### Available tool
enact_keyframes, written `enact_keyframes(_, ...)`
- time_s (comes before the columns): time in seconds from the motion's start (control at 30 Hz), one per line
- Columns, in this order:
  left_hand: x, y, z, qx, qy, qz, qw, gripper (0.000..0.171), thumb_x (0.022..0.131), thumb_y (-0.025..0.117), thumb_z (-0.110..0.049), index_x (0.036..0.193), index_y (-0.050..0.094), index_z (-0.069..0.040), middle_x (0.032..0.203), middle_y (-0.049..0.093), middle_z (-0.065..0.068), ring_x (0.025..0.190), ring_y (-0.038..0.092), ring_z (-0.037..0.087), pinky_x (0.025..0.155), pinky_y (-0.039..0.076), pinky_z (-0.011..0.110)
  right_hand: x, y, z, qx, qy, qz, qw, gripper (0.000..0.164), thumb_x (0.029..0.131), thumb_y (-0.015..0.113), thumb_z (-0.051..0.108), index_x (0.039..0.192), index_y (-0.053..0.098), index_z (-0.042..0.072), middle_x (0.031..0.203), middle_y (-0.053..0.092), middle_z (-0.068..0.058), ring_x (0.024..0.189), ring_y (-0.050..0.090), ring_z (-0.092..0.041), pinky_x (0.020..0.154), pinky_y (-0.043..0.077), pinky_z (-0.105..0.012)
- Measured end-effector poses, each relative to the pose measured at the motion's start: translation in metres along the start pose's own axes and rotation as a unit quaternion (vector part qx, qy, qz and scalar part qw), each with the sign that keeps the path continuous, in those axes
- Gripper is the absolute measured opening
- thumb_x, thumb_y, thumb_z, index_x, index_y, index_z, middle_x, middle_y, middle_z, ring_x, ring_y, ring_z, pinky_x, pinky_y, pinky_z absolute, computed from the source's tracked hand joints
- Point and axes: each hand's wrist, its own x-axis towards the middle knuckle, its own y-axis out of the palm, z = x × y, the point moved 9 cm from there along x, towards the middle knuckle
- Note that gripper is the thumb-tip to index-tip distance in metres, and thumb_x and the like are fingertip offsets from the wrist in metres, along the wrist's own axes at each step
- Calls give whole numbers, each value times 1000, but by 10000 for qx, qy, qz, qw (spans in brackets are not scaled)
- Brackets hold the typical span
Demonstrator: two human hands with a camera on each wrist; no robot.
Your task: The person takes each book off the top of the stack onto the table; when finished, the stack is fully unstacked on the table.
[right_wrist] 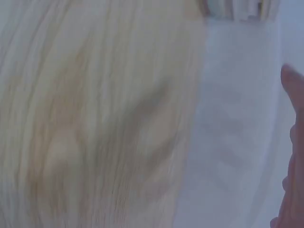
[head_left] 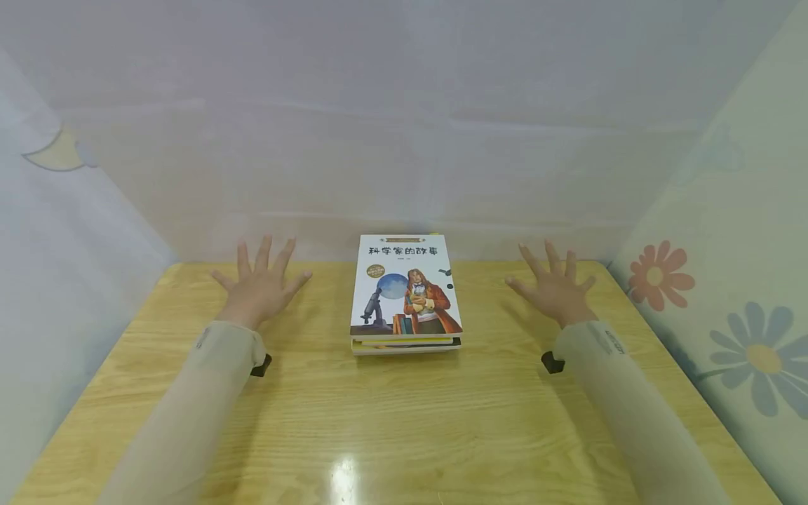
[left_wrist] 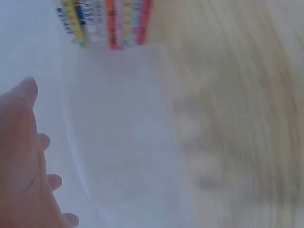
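Fingers (head_left: 262, 255) on the left hand (head_left: 255, 290) and right hand (head_left: 557, 292) are pointing away, splayed, seemingly hovering above the surface (head_left: 404, 421), though the wrist views are blurred; between them the book stack (head_left: 407, 298) is lying at the left hand's three o'clock, the right's nine.

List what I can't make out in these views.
Lower books, head: covers hidden by the top book.
Fine print, head: too small.
Spines, left wrist: lettering blurred, cut off by upper edge.
Book stack, right wrist: blurred, cut off by upper edge.
Right grip, right wrist: partly cut off by right edge.
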Motion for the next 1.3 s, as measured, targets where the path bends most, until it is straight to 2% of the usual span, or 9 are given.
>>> enact_keyframes(0.13,-6,-14,-12,-439,171,-667,9967,82,101,23,-70,165,0,-23,168,-13,16,149,-17,51,98,-4,90,-6,-7,19,676,-285,-512,9960,75,103,35,64,164,5,33,168,-16,-15,146,-17,-57,98,-1,-90)
enact_keyframes(0.23,-13,-23,-25,-1061,380,-1319,9848,77,106,30,-59,164,10,-12,168,1,21,151,4,50,110,9,81,-11,-10,37,1793,-614,-931,9774,65,109,37,46,165,13,24,168,-8,-18,150,-9,-52,109,5,-83)
enact_keyframes(0.33,-23,-27,-39,-1801,631,-1810,9648,72,108,36,-50,161,19,-5,165,14,25,150,14,48,118,16,69,-17,-5,54,3156,-871,-1106,9384,59,110,40,36,163,20,19,169,4,-14,153,5,-44,116,13,-73)
enact_keyframes(0.43,-30,-22,-52,-2424,806,-2027,9453,67,109,39,-45,158,28,1,162,24,27,148,21,48,119,20,65,-21,11,69,4390,-902,-962,8887,57,110,41,35,162,26,19,168,15,-9,151,20,-38,116,28,-64)
enact_keyframes(0.67,-30,14,-65,-3410,607,-1531,9255,60,109,42,-38,154,35,0,153,37,28,135,44,45,106,44,60,-25,59,96,6087,-465,-457,7907,51,110,46,28,157,37,11,164,30,-6,146,35,-33,114,39,-55)
enact_keyframes(0.87,-29,41,-71,-4221,219,-747,9032,55,107,50,-32,152,41,-1,143,52,23,125,56,41,103,50,52,-29,87,115,6803,-376,102,7319,49,108,51,30,154,42,15,161,35,-3,147,35,-22,120,31,-45)
enact_keyframes(1.0,-30,50,-78,-4825,68,-338,8752,48,106,54,-24,145,49,3,134,58,24,114,63,39,100,53,49,-31,94,124,6957,-583,338,7152,49,108,51,33,153,44,18,158,39,2,147,35,-16,120,32,-35)
enact_keyframes(1.13,-31,60,-83,-5365,-106,123,8438,45,106,54,-19,143,51,6,132,59,25,115,63,32,103,52,43,-32,97,126,6918,-769,421,7167,49,108,49,36,154,44,19,160,38,2,149,31,-16,120,32,-37)
enact_keyframes(1.3,-32,69,-84,-5654,-264,426,8233,49,105,56,-21,146,48,5,142,54,24,125,58,33,107,49,42,-31,99,126,6844,-898,466,7221,51,108,49,39,155,43,19,161,36,2,150,29,-19,118,35,-39)
